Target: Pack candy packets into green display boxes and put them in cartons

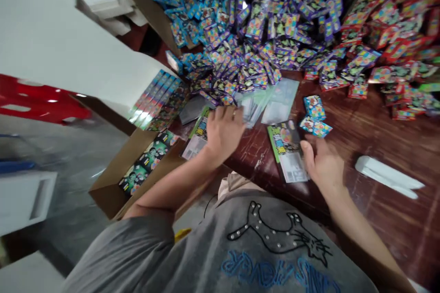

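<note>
The right hand's [325, 165] thumb meets a flat, rectangular, green-and-black plastic packet [287, 152] on the glossy reddish-brown table [357, 132]; the left hand [225, 133] partly hides a similar packet [196, 145]. Whether either grips, I cannot tell. Apparently packet handling, calling for light edge control.

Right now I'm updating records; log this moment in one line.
left hand: near clear sleeves | right hand: at printed package, right edge | blue packets: beyond right hand
</note>
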Motion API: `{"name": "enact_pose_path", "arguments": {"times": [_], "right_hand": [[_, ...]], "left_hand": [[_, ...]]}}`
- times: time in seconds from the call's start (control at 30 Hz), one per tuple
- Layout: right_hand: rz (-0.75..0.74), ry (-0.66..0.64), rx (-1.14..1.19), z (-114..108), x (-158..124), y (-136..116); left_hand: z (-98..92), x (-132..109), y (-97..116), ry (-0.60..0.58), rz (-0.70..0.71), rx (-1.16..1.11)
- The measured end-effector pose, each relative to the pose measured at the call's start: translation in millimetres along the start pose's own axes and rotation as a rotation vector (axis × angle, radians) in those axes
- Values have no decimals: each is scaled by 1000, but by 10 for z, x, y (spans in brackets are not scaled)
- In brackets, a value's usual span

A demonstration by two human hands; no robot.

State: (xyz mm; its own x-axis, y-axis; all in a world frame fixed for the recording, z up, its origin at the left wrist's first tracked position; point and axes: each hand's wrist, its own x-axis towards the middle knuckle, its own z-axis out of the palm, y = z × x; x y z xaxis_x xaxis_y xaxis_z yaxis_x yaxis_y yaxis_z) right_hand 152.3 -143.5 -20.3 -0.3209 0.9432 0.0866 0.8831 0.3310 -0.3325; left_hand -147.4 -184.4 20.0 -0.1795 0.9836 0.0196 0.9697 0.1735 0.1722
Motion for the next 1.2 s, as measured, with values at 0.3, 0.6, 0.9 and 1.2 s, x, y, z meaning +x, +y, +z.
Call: {"name": "enact_pose_path", "arguments": {"times": [0.3,0.6,0.9,1.2], "right_hand": [[-214,-144,-67,-210,487,469],[250,-194,859,-71,-268,863],[141,-201,-19,-459,-633,823],[63,-370,151,-486,-618,970]], "left_hand": [[72,283,-44,-98,165,232],[84,341,-11,-180,212,310],[-68,349,201,-160,335,349],[-233,203,926,214,1316,-74]]}}
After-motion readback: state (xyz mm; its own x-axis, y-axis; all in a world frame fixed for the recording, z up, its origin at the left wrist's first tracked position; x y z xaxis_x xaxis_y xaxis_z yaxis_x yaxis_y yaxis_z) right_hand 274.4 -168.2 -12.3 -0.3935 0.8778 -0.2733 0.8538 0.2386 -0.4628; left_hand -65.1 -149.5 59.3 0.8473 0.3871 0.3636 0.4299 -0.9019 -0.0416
